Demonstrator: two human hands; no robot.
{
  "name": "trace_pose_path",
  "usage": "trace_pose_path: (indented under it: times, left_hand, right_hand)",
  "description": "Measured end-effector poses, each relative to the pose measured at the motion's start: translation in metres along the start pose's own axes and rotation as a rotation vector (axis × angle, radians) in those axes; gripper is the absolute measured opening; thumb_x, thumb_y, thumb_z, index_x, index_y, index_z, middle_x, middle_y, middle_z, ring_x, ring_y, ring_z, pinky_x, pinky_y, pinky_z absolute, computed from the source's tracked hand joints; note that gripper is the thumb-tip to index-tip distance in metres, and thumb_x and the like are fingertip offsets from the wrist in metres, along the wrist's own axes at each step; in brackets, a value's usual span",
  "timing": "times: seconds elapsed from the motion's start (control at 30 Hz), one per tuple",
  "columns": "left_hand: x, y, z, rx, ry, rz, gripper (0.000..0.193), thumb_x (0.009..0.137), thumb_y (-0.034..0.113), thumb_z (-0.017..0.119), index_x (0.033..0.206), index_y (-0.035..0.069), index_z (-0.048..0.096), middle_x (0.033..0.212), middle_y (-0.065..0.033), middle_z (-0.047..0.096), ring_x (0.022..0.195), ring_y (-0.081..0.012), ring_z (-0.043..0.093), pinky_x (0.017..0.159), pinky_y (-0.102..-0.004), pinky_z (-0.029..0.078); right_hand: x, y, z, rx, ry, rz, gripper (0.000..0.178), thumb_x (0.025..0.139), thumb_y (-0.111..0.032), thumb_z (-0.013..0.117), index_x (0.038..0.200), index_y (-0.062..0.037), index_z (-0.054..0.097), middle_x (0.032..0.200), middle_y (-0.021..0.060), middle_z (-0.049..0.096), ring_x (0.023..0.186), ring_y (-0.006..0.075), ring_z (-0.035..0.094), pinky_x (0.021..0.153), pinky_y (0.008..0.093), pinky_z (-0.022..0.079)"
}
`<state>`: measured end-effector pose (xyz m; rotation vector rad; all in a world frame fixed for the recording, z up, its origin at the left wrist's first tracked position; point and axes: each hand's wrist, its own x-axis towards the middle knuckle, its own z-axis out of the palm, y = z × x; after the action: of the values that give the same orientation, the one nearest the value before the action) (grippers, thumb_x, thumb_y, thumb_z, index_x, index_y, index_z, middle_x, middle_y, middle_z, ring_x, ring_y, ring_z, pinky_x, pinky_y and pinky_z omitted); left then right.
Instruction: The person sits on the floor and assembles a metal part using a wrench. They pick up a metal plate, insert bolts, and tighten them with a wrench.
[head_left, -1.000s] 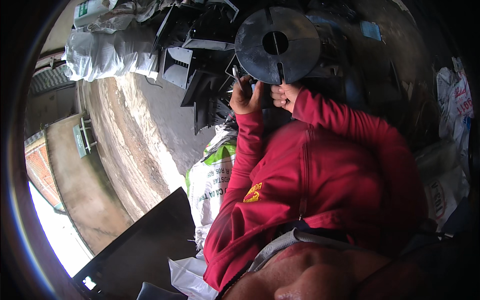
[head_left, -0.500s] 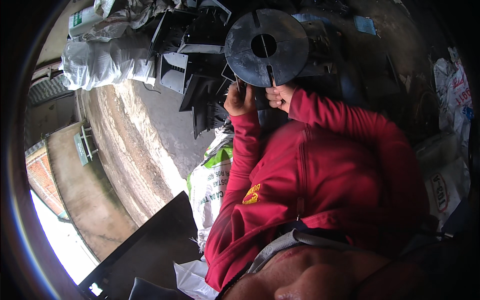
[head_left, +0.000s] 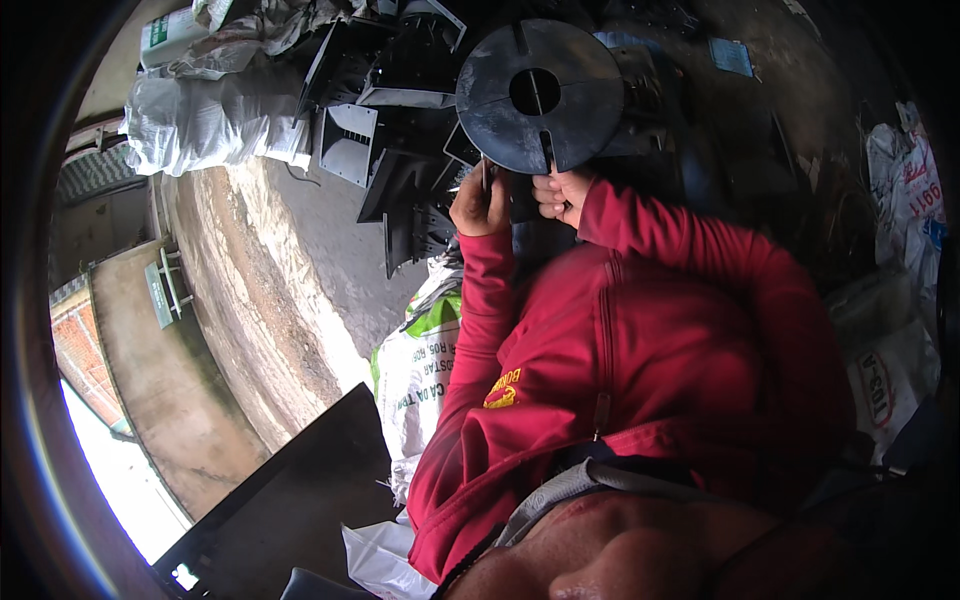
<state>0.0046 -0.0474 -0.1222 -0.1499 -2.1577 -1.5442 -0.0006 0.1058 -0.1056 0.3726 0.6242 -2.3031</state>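
Above the lap: left hand (head_left: pixel 480 204) pinching a thin, dark, flat strip (head_left: pixel 487 176); round, dark-grey slotted disc (head_left: pixel 590 98); right hand (head_left: pixel 562 194) clenched at its near rim, apparently gripping beside the slot.
Risk: off-line pressure could make the strip skid; a loosened right grip could let the disc tilt. Surroundings: crumpled translucent-white plastic sacks (head_left: pixel 215 120); angular black housings (head_left: pixel 385 178), likely limiting leftward hand travel; flat, pale-blue rectangular piece (head_left: pixel 731 57), well apart.
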Motion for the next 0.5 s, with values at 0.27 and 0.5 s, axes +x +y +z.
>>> trace_pose_path:
  times: [0.27,0.5]
  left_hand:
    - [0.003,0.0,-0.005,0.076,-0.099,-0.104,0.02,0.079,0.005,0.071,0.097,0.005,0.064,0.08,-0.0017,0.065,0.064,-0.0055,0.054,0.06,-0.0216,0.045]
    - [0.002,0.0,0.003,-0.01,0.003,-0.063,0.017,0.081,0.006,0.069,0.098,0.003,0.064,0.071,0.002,0.062,0.063,-0.0034,0.051,0.06,-0.0193,0.043]
  right_hand:
    - [-0.001,-0.002,0.001,-0.059,-0.002,0.014,0.034,0.092,-0.045,0.052,0.074,-0.0191,0.04,0.056,-0.0089,0.03,0.047,0.0033,0.025,0.042,0.0189,0.024]
    - [0.007,0.002,-0.013,-0.069,-0.097,0.003,0.038,0.086,-0.054,0.054,0.077,-0.0186,0.042,0.058,-0.0085,0.032,0.048,0.0036,0.025,0.043,0.0189,0.025]
